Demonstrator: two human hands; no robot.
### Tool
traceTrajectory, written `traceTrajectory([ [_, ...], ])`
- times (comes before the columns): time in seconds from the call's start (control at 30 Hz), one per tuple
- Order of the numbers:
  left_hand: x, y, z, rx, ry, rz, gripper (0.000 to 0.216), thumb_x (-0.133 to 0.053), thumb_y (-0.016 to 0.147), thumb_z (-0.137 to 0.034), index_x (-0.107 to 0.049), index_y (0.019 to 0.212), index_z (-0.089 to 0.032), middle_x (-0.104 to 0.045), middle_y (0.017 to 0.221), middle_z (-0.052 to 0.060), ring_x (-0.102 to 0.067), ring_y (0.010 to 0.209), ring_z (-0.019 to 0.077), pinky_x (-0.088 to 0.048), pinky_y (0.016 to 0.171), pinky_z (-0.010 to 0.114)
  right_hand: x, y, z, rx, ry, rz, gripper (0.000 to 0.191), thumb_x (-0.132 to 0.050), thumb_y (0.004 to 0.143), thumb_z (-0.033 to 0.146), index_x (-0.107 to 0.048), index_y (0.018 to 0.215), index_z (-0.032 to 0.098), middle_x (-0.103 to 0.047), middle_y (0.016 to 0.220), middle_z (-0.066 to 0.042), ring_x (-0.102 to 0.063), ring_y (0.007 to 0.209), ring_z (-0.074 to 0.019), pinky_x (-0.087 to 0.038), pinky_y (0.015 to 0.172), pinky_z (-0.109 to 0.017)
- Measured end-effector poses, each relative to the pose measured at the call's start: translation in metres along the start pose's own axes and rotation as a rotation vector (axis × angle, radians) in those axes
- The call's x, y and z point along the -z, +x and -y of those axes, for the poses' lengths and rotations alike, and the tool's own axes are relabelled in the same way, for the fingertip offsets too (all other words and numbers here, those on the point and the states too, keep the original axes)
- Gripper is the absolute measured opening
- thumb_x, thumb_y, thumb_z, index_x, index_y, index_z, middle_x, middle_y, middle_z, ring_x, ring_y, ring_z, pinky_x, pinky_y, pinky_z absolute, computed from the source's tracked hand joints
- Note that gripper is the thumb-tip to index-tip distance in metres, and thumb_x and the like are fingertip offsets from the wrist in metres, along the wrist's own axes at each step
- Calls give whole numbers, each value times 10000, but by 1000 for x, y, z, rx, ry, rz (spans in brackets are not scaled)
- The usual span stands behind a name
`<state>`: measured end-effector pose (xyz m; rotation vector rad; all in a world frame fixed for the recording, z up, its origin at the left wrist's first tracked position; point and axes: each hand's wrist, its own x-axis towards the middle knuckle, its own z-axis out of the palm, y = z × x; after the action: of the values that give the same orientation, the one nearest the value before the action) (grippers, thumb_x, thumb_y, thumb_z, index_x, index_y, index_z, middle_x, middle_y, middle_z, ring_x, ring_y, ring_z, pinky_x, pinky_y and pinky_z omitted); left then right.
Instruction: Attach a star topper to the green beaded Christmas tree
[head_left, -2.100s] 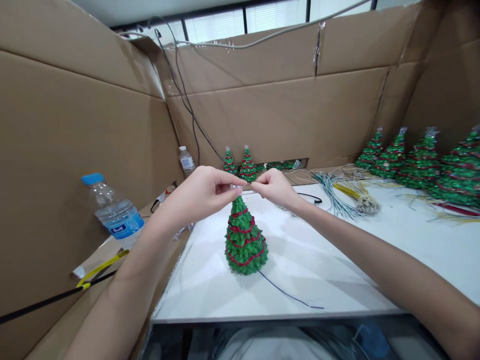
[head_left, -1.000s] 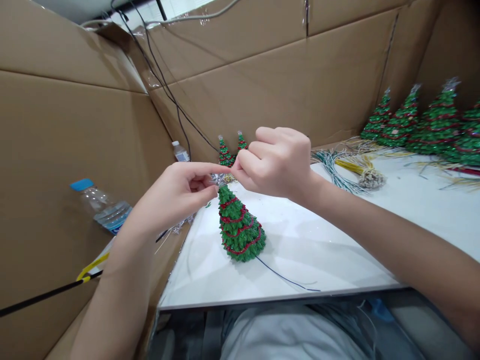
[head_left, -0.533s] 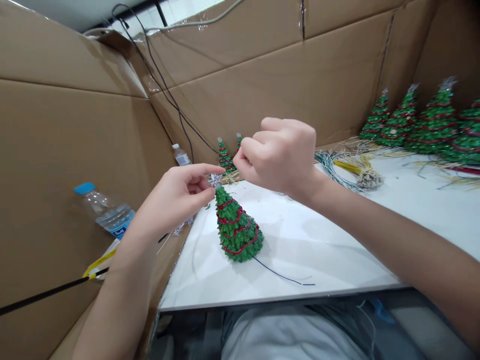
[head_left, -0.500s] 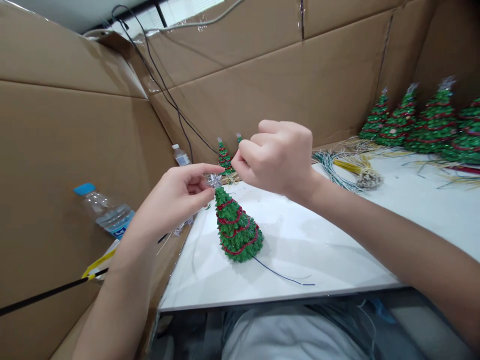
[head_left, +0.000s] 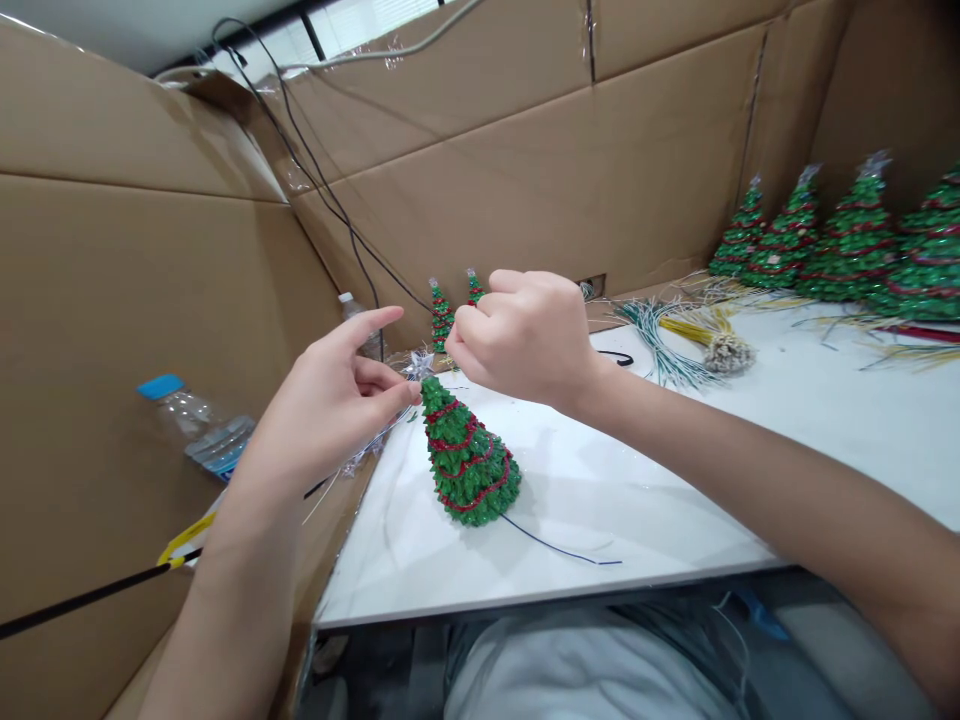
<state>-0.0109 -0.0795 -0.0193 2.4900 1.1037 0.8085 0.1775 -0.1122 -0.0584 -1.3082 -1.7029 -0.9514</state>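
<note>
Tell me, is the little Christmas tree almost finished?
Nearly, it seems. The little tree already stands on the white table with its red garland wound round it. Right now the left hand touches the silver star at the tip, and the right hand is closed just above it. What looks left is settling that star, like the finished trees lined up on the right.

Tree [head_left: 466,465]: glittery green tinsel, red bands — bristly
Star [head_left: 417,365]: shiny silver foil
Tabletop [head_left: 675,470]: smooth, glossy white
Walls [head_left: 112,300]: matt brown cardboard
Bottle [head_left: 196,430]: clear plastic
</note>
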Motion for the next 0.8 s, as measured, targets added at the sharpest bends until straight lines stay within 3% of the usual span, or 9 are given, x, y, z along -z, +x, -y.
traceTrajectory([
  [0.4, -2, 1, 2, -20, 14, 26, 760, -676, 737, -275, -381, 1433, -191, -715, 702, 21, -663, 628, 175, -471, 556, 245, -3, 0, 2, -98, 44, 46, 232, -491, 790, 188, -666, 639, 172, -521, 527, -72, -497, 651, -193, -313, 574, -302],
  [0.8, -14, -13, -20, -25, 257, -121, 677, -618, 752, -253, -411, 1396, -241, -714, 699, -17, -647, 639, 182, -470, 659, 283, 9, 0, 10, -52, 13, 26, 263, -474, 789, 126, -648, 597, 168, -473, 473, -58, -464, 605, -172, -284, 545, -285],
])
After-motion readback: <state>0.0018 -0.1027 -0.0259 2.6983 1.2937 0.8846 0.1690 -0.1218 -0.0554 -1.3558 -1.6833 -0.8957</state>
